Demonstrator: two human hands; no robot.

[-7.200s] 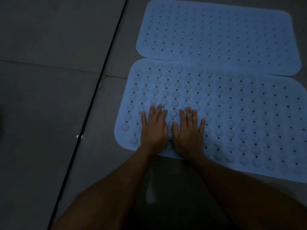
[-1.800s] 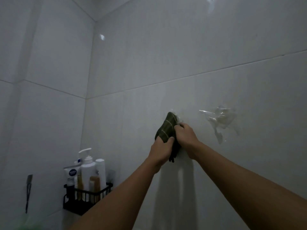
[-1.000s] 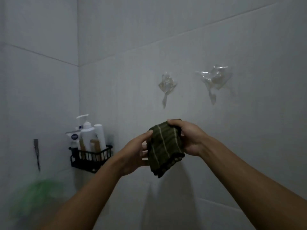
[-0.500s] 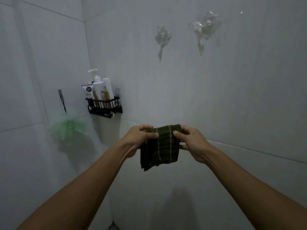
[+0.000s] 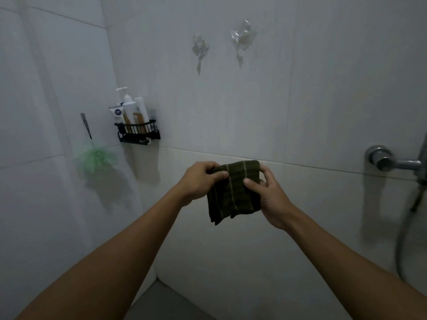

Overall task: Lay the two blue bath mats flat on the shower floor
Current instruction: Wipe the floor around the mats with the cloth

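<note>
— What were the hands doing?
— Left hand (image 5: 200, 180) and right hand (image 5: 269, 197) both pinched a green cloth (image 5: 233, 192), spreading it, probably for folding.
— Beyond?
— Caddy (image 5: 138, 132) at ten o'clock, wall hooks (image 5: 199, 48) at twelve. Mats: out of sight.

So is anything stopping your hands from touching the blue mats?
The mats aren't in view now. Both the left hand and right hand are busy holding a dark green cloth.

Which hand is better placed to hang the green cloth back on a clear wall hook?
Probably the right hand: both hands grip the cloth, but the two hooks sit above it and slightly nearer the right hand than the left hand.
</note>
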